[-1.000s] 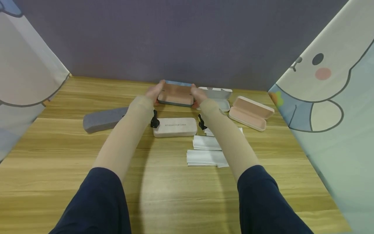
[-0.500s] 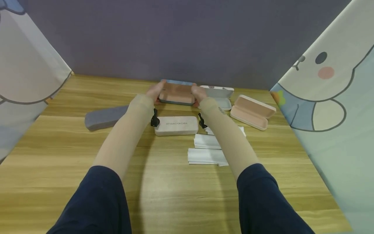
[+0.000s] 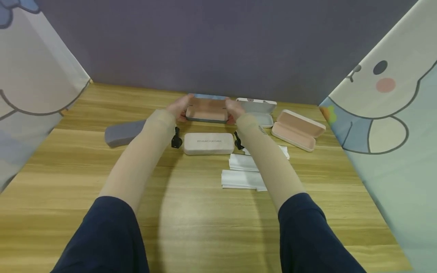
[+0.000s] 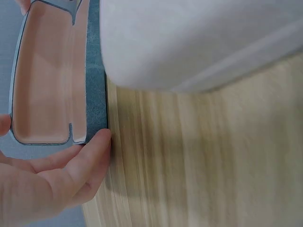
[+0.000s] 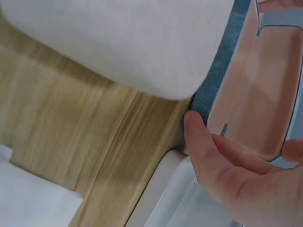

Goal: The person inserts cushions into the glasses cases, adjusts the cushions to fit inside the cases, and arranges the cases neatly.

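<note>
An open blue glasses case point(image 3: 206, 113) with a pinkish-tan lining stands at the back of the table, against the dark panel. My left hand point(image 3: 179, 107) holds its left end. The left wrist view shows the thumb at the lid's edge and the fingertips point(image 4: 102, 142) at the base corner. At the other end, my right hand point(image 3: 235, 110) grips the case the same way, fingers point(image 5: 203, 146) along the base and thumb on the lid edge. A closed white glasses case point(image 3: 209, 144) lies between my wrists, in front of the blue one.
An open white case point(image 3: 262, 119) is just right of my right hand, with an open pink-lined case point(image 3: 298, 131) beyond it. A closed grey case point(image 3: 123, 133) lies left. Folded white cloths point(image 3: 240, 179) lie partly under my right forearm.
The head view has shifted slightly, so the table things appear a little further right. My left hand and forearm have moved slightly left. The blue case stays open between both hands.
</note>
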The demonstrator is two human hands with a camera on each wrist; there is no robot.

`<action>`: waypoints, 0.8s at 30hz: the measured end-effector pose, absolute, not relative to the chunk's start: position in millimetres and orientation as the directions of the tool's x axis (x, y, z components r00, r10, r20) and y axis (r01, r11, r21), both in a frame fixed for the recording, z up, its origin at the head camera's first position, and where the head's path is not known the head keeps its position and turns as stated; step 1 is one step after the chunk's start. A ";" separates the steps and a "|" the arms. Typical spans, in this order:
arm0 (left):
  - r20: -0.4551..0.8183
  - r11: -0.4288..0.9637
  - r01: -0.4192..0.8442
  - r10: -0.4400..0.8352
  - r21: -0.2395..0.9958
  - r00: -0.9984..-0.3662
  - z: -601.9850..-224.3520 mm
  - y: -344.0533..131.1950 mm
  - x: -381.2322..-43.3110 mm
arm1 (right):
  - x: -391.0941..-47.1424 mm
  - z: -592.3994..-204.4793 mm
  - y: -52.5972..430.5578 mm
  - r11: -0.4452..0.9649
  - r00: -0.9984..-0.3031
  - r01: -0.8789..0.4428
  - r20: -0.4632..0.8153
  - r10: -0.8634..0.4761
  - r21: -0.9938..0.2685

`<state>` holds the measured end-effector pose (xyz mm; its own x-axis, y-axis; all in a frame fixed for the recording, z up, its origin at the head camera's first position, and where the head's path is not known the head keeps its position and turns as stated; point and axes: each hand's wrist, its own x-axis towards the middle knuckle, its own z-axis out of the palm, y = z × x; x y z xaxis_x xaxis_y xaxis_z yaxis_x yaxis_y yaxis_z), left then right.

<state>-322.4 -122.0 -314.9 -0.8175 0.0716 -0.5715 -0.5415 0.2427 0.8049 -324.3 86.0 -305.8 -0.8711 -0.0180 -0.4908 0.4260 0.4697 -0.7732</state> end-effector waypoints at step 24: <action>-0.563 0.329 -0.505 0.110 0.798 -0.819 -321.5 -138.1 -311.9 | -322.9 -317.5 67.6 0.474 -0.853 0.487 -0.516 0.077 -0.734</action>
<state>-311.9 -138.1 -321.5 -0.8191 0.1096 -0.5631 -0.5045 0.3294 0.7981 -322.9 67.6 -317.5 -0.8531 0.0775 -0.5160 0.4868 0.4739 -0.7338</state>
